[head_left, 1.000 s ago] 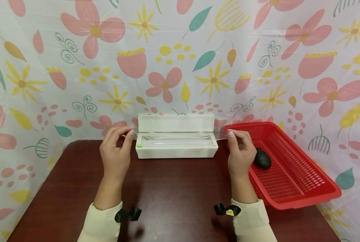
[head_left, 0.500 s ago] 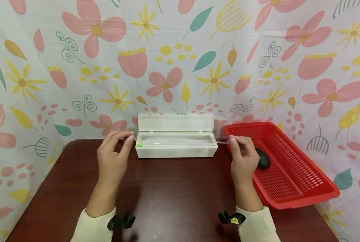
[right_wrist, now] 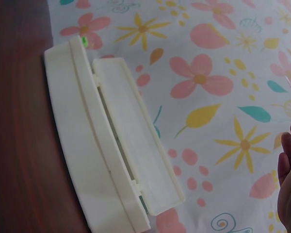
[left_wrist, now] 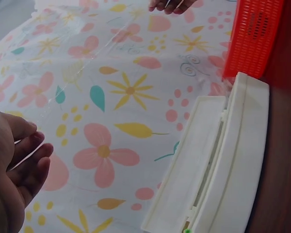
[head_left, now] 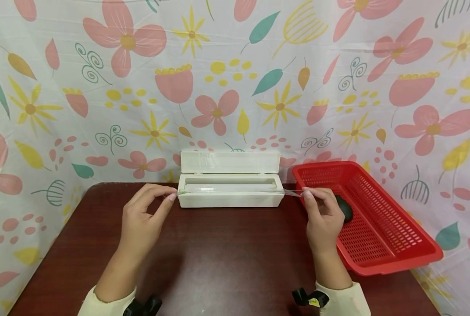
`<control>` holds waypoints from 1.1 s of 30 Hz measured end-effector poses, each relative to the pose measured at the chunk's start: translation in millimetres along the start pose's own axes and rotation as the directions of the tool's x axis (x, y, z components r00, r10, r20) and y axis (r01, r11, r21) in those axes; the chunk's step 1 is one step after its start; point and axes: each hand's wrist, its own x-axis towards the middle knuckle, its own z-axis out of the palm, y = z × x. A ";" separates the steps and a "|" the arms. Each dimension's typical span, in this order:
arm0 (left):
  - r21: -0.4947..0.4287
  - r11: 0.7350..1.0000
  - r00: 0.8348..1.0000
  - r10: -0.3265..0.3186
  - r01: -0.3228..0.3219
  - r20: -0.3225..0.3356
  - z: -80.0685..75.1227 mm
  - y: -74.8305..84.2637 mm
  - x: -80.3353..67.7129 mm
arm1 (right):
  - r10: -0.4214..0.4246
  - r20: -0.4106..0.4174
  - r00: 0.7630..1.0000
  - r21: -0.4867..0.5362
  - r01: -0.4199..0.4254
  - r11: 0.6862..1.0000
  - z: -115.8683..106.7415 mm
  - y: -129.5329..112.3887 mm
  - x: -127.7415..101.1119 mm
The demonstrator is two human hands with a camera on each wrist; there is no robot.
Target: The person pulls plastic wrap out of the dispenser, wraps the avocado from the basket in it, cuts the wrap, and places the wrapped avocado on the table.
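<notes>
A thin sheet of clear plastic wrap (head_left: pixel 291 192) stretches between my two hands, across the front of a long white wrap dispenser box (head_left: pixel 231 201). My left hand (head_left: pixel 142 221) pinches one corner between thumb and fingers, just left of the box. On the other side, my right hand (head_left: pixel 325 221) pinches the opposite corner, close to the basket. The dispenser's lid (head_left: pixel 231 163) stands raised at the back, and a pale roll (head_left: pixel 227 188) shows inside. In the left wrist view the sheet's edge appears as a faint line running from the left hand (left_wrist: pixel 19 170) up toward the right hand (left_wrist: pixel 172 6).
A red perforated basket (head_left: pixel 397 263) stands at the right of the dark brown table (head_left: pixel 227 263). Inside it lies a dark green avocado (head_left: pixel 344 208), partly behind my right hand. A flower-patterned cloth (head_left: pixel 219 57) hangs behind the table.
Both hands have drawn toward me and slightly apart, still pinching the plastic wrap. The sheet has come from above the box opening to its front edge. Box and basket stay put.
</notes>
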 end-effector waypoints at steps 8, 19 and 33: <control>-0.024 0.998 0.995 0.066 -0.065 0.080 -8.4 2.3 -12.5 | 0.008 0.040 0.999 0.006 -0.008 1.000 -7.0 -5.2 -5.4; -0.044 0.990 0.979 0.137 -0.132 0.154 -17.0 0.3 -31.9 | 0.024 0.094 0.995 -0.015 -0.022 1.000 -16.2 -10.7 -15.4; -0.008 0.987 0.932 0.152 -0.158 0.328 -28.1 -5.2 -57.8 | 0.023 0.214 0.977 -0.067 -0.009 0.998 -30.6 -17.6 -35.8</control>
